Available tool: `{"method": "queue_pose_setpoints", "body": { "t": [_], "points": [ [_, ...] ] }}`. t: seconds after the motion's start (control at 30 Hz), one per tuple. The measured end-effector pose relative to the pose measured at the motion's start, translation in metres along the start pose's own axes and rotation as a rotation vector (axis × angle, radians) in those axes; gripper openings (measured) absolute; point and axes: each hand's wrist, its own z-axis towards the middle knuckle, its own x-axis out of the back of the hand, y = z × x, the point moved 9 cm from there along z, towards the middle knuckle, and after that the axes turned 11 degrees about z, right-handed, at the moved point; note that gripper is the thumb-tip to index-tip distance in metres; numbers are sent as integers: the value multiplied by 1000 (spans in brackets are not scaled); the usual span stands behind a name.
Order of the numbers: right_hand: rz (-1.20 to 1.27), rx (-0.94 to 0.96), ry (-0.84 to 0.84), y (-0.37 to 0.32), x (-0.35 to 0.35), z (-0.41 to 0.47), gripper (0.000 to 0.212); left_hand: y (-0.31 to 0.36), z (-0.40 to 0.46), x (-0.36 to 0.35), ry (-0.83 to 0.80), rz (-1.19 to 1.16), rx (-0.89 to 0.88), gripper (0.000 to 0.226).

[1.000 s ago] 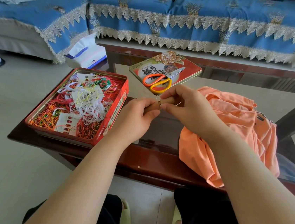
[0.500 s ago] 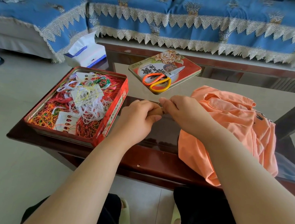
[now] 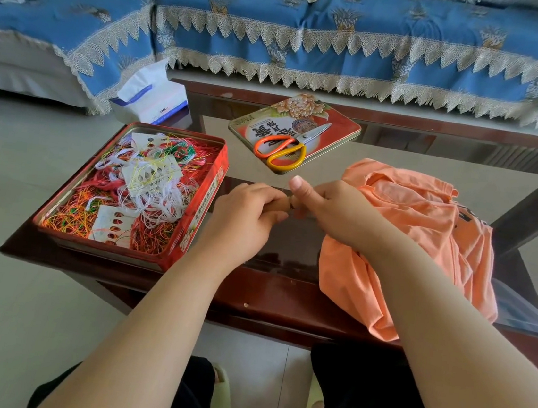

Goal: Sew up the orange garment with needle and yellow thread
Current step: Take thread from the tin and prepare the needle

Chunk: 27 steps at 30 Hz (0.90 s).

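The orange garment point(image 3: 425, 228) lies crumpled on the right of the glass-topped table. My left hand point(image 3: 246, 214) and my right hand point(image 3: 330, 211) meet just left of it, above the table. Both grip a small tan wooden tube point(image 3: 289, 205), of which only a sliver shows between the fingers. A thin metal glint, maybe a needle, shows just above the tube. A card wound with yellow thread point(image 3: 150, 173) lies in the open red tin point(image 3: 191, 225) of tangled threads on the left.
Orange-and-yellow scissors point(image 3: 284, 148) lie on the tin's lid point(image 3: 343, 125) behind my hands. A tissue pack point(image 3: 152, 96) sits at the table's back left corner. A blue lace-trimmed sofa point(image 3: 347, 38) runs behind the table point(image 3: 284, 292). My knees are under the near edge.
Both hands have dropped a little toward the table and closed together, so the wooden tube that showed clearly between them is now nearly hidden.
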Motion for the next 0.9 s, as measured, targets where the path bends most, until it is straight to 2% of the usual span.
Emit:
{"method": "queue_pose_setpoints", "body": {
  "t": [0.17,0.23,0.33,0.4,0.5,0.57,0.6,0.67,0.7,0.8,0.87,0.9],
  "points": [
    [425,33,-46,3,2,-2,28,-9,1,0,-10,-49,44,19],
    [388,49,-44,4,2,-1,21,-7,0,2,-2,-42,40,20],
    [189,-2,22,8,4,0,45,-4,-1,2,-11,-4,32,21],
    [247,-38,21,11,5,1,51,-6,-1,2,-16,-8,40,21],
    [447,-8,-39,11,9,-1,31,-7,-1,2,-28,-21,65,21],
    [371,6,-59,11,7,-2,22,-6,-3,1,-41,-27,76,21],
    [313,-12,-51,12,6,-2,25,-5,-4,0,-48,-23,78,21],
    [219,-68,9,15,9,0,48,-6,-5,0,-61,-28,91,21],
    [222,-68,24,15,12,0,50,-7,-5,0,-67,-33,98,21],
    [326,-6,-66,11,8,-2,27,-8,-4,-1,-84,-38,109,22],
    [258,11,-97,11,3,-4,20,-6,-5,-4,-105,-30,103,22],
    [211,-9,-80,13,2,-3,26,-4,-6,-5,-112,-28,100,22]
  ]
}}
